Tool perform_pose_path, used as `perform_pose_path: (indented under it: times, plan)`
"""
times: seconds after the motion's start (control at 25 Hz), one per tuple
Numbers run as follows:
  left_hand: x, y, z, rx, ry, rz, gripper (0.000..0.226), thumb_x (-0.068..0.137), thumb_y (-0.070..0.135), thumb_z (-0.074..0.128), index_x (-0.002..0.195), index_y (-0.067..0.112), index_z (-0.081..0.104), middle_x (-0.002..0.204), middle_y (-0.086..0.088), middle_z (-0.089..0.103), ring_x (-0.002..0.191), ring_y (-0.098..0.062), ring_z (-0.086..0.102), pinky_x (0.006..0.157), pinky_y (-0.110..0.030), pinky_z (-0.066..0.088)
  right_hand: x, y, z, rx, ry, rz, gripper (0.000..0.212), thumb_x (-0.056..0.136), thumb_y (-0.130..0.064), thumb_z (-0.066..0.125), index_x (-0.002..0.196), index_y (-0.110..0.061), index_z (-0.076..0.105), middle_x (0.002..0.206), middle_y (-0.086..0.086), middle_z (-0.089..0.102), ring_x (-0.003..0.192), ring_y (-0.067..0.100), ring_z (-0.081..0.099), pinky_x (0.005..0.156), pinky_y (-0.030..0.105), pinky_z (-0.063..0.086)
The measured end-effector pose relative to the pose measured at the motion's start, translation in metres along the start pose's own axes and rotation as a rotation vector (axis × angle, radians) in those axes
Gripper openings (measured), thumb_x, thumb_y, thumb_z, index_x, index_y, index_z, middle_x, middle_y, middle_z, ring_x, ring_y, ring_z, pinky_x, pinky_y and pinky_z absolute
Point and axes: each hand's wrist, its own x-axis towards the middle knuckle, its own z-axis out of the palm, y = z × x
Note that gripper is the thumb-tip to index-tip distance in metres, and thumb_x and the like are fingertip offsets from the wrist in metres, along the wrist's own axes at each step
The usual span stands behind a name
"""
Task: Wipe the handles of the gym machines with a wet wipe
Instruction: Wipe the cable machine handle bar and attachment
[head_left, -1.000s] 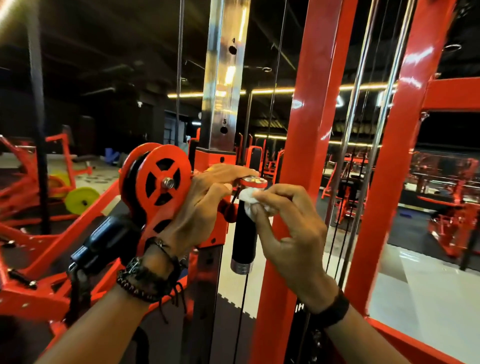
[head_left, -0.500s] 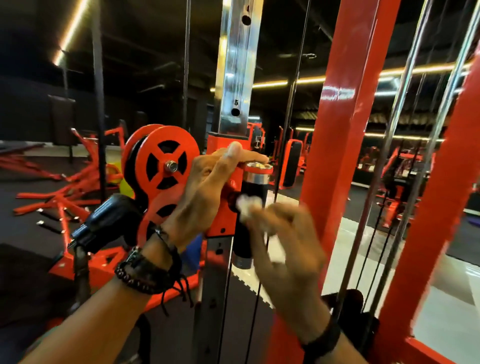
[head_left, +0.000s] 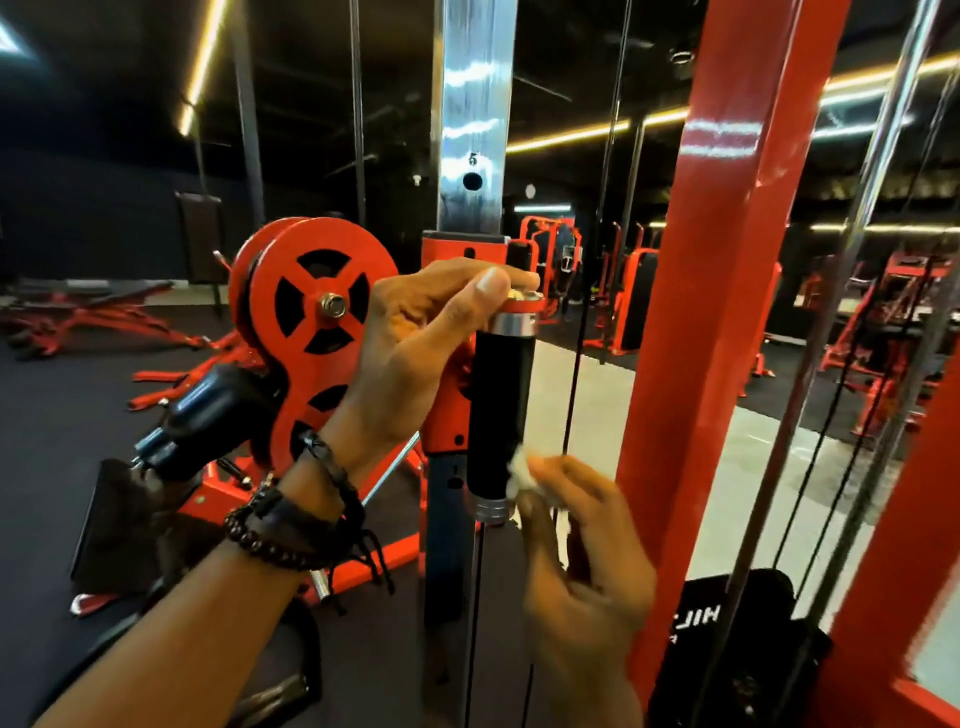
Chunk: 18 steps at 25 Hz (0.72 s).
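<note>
Handle (head_left: 500, 410) flanked by red pulley (head_left: 317, 306) and post (head_left: 717, 312); hands pinch its cap and wipe (head_left: 521, 474).

— What colour is the handle (head_left: 500, 410)?
— Black grip, silver metal collars at top and bottom. The wet wipe (head_left: 521, 474) at its four o'clock is white.
— And the pulley wheel (head_left: 323, 306)?
— Bright red with black cut-outs in a spoked pattern, a silver bolt at the hub.
— The frame?
— The upright post (head_left: 717, 291) at three o'clock of the handle is glossy red; the adjustment column (head_left: 471, 114) at twelve o'clock is shiny chrome with a black hole.
— The wrist?
— Black beaded bracelets (head_left: 291, 525).
— The floor?
— The floor (head_left: 52, 426) is dark grey at nine o'clock.
</note>
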Motion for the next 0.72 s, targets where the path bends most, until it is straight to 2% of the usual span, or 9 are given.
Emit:
perform_pose_path:
  times: [0.08,0.24,0.36,0.44,0.52,0.6,0.72]
  plan:
    - [0.002,-0.001,0.000,-0.003,-0.016,0.009,0.040,0.098,0.025,0.045,0.112,-0.003,0.069,0.111,-0.019,0.071,0.105,-0.030,0.068,0.089,-0.037,0.052,0.008,0.006,0.004,0.087,0.017,0.025,0.023,0.086,-0.009,0.071,0.109,-0.011,0.070,0.105,0.004,0.069,0.105,0.006,0.065,0.089,0.019,0.051]
    - [0.002,-0.001,0.001,-0.039,-0.027,0.003,0.038,0.100,0.023,0.044,0.113,-0.003,0.068,0.108,-0.022,0.071,0.096,-0.035,0.070,0.082,-0.042,0.054,0.081,0.008,0.016,0.214,0.024,0.016,0.021,0.087,0.004,0.071,0.107,0.000,0.069,0.104,0.007,0.070,0.100,0.017,0.067,0.085,0.024,0.053]
    - [0.000,0.000,0.004,-0.021,0.002,0.012,0.037,0.100,0.022,0.043,0.111,-0.002,0.069,0.105,-0.021,0.072,0.095,-0.032,0.069,0.081,-0.039,0.054,0.027,0.009,0.006,0.223,-0.019,0.180,0.021,0.087,-0.006,0.074,0.107,-0.011,0.072,0.105,-0.003,0.072,0.100,0.011,0.068,0.085,0.025,0.056]
    - [-0.001,0.000,0.006,-0.016,0.020,0.019,0.038,0.099,0.023,0.042,0.109,-0.001,0.070,0.106,-0.021,0.071,0.099,-0.032,0.069,0.085,-0.039,0.054,0.005,0.004,0.000,0.283,-0.047,0.302,0.021,0.086,-0.011,0.073,0.106,-0.017,0.073,0.105,-0.007,0.073,0.100,0.013,0.070,0.085,0.036,0.059]
    - [0.000,0.000,0.008,-0.014,0.020,0.005,0.038,0.099,0.025,0.043,0.109,0.001,0.070,0.105,-0.021,0.071,0.098,-0.032,0.069,0.085,-0.038,0.054,0.030,0.014,0.007,0.338,-0.084,0.297,0.023,0.087,-0.003,0.071,0.107,-0.015,0.072,0.104,-0.002,0.074,0.101,0.016,0.070,0.086,0.040,0.058]
    - [-0.001,0.000,0.009,-0.035,0.030,-0.012,0.038,0.099,0.027,0.044,0.108,0.002,0.070,0.104,-0.021,0.071,0.096,-0.034,0.069,0.084,-0.043,0.054,0.071,0.015,0.014,0.383,-0.107,0.282,0.022,0.089,0.002,0.069,0.109,-0.008,0.071,0.103,0.005,0.074,0.099,0.018,0.071,0.086,0.036,0.059]
    - [-0.002,0.000,0.011,-0.024,0.042,0.000,0.037,0.099,0.027,0.043,0.107,0.003,0.070,0.102,-0.019,0.072,0.093,-0.031,0.069,0.082,-0.039,0.053,0.064,0.020,0.012,0.424,-0.162,0.366,0.019,0.090,-0.004,0.068,0.109,-0.005,0.072,0.099,0.008,0.075,0.094,0.021,0.072,0.083,0.034,0.060]
